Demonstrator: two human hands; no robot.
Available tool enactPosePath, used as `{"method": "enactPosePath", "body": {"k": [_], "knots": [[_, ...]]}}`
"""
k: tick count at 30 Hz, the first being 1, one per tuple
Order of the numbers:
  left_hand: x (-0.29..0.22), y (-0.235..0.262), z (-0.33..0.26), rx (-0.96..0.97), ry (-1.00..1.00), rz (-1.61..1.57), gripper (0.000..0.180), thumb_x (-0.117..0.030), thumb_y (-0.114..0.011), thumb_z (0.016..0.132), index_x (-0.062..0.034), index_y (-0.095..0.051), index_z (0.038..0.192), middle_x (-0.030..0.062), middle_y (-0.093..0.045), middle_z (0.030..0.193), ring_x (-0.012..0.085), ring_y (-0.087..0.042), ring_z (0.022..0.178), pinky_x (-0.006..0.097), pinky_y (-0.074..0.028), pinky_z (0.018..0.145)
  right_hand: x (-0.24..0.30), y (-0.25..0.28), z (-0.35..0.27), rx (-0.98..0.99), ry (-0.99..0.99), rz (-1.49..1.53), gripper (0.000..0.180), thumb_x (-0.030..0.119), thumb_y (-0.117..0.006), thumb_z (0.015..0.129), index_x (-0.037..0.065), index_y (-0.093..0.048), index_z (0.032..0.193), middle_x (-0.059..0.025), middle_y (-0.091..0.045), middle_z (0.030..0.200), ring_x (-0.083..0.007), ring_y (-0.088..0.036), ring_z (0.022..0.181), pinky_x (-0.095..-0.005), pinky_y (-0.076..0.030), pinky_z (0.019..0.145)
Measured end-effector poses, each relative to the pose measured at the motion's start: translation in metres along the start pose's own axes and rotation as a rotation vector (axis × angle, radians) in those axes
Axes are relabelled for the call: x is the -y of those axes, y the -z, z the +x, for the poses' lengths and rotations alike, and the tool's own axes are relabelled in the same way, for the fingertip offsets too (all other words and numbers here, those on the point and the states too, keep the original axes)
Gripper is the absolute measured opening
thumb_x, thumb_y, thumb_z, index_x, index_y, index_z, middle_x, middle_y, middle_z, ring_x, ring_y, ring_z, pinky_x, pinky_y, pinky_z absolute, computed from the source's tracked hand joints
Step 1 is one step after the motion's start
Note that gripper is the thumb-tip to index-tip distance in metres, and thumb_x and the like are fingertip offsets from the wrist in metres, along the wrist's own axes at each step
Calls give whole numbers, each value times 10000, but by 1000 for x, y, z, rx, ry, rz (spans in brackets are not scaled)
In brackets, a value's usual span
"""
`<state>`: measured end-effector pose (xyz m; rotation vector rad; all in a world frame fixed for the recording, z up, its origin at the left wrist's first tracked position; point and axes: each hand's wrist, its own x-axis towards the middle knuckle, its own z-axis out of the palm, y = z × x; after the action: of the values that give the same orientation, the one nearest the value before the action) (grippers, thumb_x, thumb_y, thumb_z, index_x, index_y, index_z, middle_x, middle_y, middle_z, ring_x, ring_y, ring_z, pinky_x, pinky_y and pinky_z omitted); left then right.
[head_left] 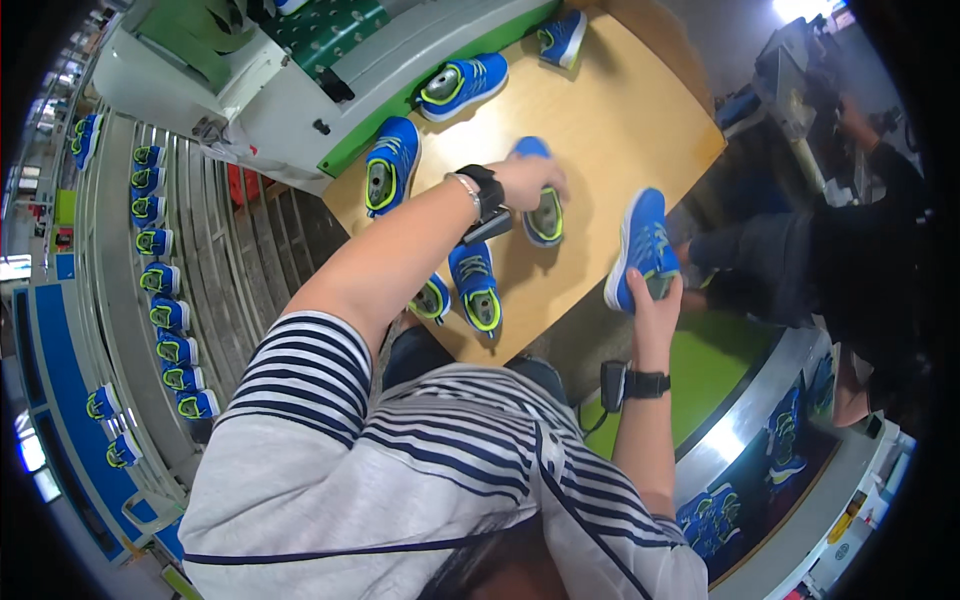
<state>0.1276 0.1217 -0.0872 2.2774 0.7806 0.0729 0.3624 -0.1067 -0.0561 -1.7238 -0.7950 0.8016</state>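
Handling: right hand [657,303] grips shoe [643,230], 4 o'clock; left hand [527,184] at central shoe [545,222], grip unclear; next likely needs steadiness

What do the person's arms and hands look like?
Short, pale sleeves with dark blue stripes. The left hand and right hand wear no gloves. The left wrist has a black strap, a dark box and a thin, pale bracelet. The right has another strap with a small black box; a dark cable curves below.
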Motion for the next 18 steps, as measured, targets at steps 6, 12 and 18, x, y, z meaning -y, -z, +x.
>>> {"method": "enactPosePath", "body": {"k": [6, 12, 18], "knots": [[-50, -58, -29, -566, 505, -828, 832, -230, -736, 844, 56, -297, 1491, 309, -480, 1429, 420, -456, 1364, 441, -370, 1156, -21, -71, 13, 100, 103, -313, 857, 137, -822, 796, -9, -336, 1486, -277, -532, 1379, -367, -551, 1282, -413, -428, 1087], [-68, -116, -8, -547, 553, -624, 1183, -65, -795, 752, -14, 42, 1586, 333, -142, 1594, 496, -178, 1485, 504, -214, 1236, -25, -83, 31, 122, 110, -329, 1018, 162, -827, 791, 64, -173, 1565, -328, -504, 1401, -387, -558, 1273, -428, -444, 1062], [-56, -72, -13, -756, 341, -716, 1010, -8, -766, 733, -56, -158, 1537, 274, -308, 1480, 443, -312, 1419, 467, -291, 1203, -10, -109, 39, 71, 109, -99, 860, 104, -779, 821, 54, -263, 1507, -262, -537, 1331, -302, -571, 1222, -373, -454, 1034]]}}
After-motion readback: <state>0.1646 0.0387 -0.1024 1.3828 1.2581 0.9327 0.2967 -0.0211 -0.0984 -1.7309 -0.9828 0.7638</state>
